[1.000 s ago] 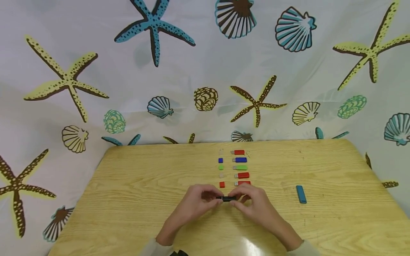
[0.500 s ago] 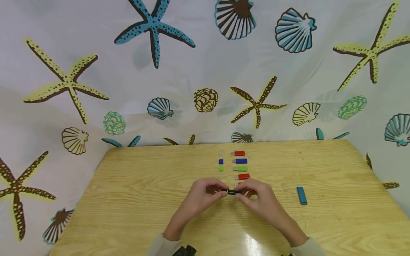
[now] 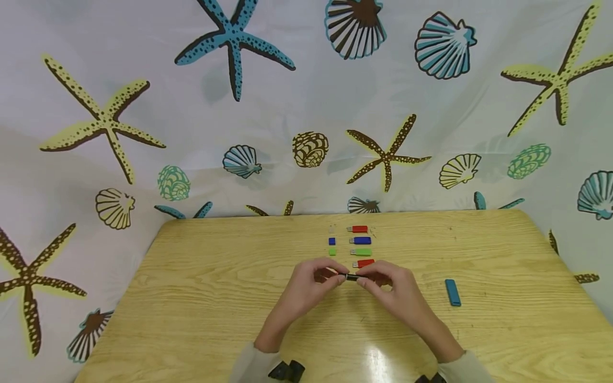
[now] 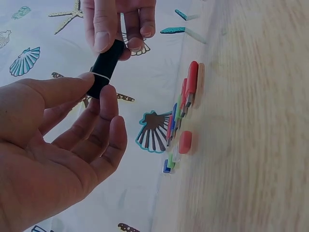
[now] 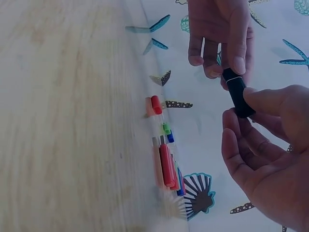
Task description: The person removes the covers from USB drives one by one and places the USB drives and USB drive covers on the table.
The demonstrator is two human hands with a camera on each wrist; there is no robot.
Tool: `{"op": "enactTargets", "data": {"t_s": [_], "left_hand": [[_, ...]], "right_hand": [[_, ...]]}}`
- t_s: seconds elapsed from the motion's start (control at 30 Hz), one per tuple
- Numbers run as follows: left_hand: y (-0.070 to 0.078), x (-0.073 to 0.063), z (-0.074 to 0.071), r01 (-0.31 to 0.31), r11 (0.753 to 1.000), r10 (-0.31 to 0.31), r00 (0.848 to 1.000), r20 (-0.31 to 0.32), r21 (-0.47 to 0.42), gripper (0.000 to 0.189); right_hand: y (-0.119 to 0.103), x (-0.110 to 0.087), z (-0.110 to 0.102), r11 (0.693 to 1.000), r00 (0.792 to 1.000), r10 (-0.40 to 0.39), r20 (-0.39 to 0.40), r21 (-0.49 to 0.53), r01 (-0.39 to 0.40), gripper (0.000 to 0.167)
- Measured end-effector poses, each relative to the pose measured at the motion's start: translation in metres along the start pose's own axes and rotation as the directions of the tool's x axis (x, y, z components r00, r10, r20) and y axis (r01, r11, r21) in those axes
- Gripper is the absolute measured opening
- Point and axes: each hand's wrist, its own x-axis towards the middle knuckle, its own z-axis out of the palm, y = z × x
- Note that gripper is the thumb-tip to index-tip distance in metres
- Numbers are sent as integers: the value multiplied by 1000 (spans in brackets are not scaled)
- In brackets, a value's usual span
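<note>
A black USB stick (image 3: 353, 277) with a thin pale ring around it is held between both hands, raised over the table. My left hand (image 3: 311, 284) pinches its shorter end, the cap side, between thumb and fingers. The longer end is pinched by my right hand (image 3: 395, 287). In the left wrist view the pale seam on the USB stick (image 4: 107, 63) shows by the left fingertips, cap and body in line. Just beyond the hands lies a red USB stick (image 3: 364, 263), partly covered by the right fingers.
Behind the hands, uncapped USB sticks form a column: red (image 3: 359, 229), blue (image 3: 361, 241) and green (image 3: 362, 252). Loose caps lie left of them, including blue (image 3: 332, 241) and green (image 3: 332, 251). A teal-blue stick (image 3: 452, 292) lies on the table (image 3: 215, 287) at right. A patterned cloth (image 3: 268, 117) hangs behind.
Both hands have moved away from the body and slightly right, carrying the black USB stick. They now cover the nearest red cap and red USB stick in the head view.
</note>
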Motion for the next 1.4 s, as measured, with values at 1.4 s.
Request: {"op": "enactTargets", "data": {"t_s": [1.4], "left_hand": [[0,-3,12,-24,999,22,998,-51,-35,13]], "right_hand": [[-5,-3,-13,998,998,-63,23,2,63,20]]}}
